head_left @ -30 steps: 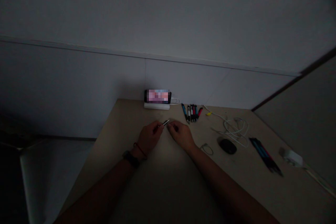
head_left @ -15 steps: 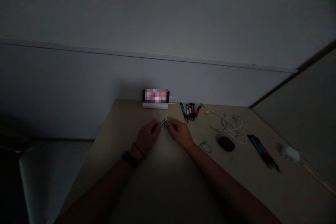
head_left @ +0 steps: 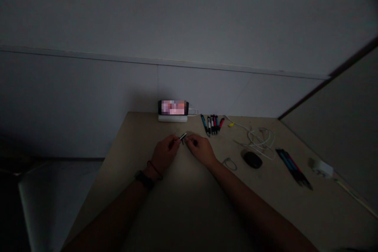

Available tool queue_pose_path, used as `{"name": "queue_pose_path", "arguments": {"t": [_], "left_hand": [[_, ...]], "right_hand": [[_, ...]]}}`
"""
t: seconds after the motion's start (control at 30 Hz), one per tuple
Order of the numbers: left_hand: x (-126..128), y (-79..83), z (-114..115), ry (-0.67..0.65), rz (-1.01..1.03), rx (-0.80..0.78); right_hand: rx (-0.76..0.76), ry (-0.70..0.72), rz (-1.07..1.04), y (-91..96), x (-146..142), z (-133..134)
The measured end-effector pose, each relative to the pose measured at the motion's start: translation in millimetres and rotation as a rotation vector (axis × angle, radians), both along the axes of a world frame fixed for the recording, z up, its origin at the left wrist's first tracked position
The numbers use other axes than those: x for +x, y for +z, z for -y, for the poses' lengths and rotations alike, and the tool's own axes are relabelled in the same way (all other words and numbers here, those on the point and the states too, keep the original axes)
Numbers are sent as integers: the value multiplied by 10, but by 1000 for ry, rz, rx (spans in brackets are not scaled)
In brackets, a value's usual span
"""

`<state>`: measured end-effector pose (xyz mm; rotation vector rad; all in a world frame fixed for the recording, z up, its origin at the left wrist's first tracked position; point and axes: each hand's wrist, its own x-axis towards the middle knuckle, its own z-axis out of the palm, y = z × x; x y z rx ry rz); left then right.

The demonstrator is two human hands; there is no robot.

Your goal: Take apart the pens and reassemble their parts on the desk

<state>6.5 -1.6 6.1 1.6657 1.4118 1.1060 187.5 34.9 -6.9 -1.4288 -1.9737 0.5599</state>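
The room is dim. My left hand (head_left: 164,153) is closed in a pinch on a thin pen (head_left: 182,137) whose shiny tip points up and to the right. My right hand (head_left: 201,149) is closed too, its fingertips meeting that tip; what it holds is too small to make out. Both hands rest over the far middle of a beige table (head_left: 183,201). A watch and a cord bracelet sit on my left wrist.
A phone (head_left: 173,107) stands on a white base at the far edge. To its right lie several pens (head_left: 211,124), a white cable (head_left: 260,138), a dark mouse (head_left: 252,160), a small ring (head_left: 229,163), more dark pens (head_left: 293,167) and a white plug (head_left: 321,167).
Both hands stay together on the pen with hardly any motion. The whole scene has drifted slightly left in the picture as my head turned.
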Motion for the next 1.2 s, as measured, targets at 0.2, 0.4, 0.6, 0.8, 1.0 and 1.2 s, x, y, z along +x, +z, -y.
{"name": "queue_pose_path", "arguments": {"t": [0.2, 0.4, 0.6, 0.8, 1.0, 1.2], "left_hand": [[-2, -4, 2, -6, 0, -2], [-4, -17, -6, -12, 1, 7], [0, -7, -2, -6, -11, 8], [1, -24, -6, -2, -13, 2], [2, -12, 0, -4, -8, -3], [6, 10, 10, -6, -11, 8]], "right_hand": [[9, 8, 12, -14, 4, -4], [-4, 9, 15, -11, 1, -1], [6, 19, 16, -9, 2, 1], [8, 35, 19, -7, 6, 2], [12, 12, 29, -4, -1, 11], [1, 16, 49, 6, -1, 15]]}}
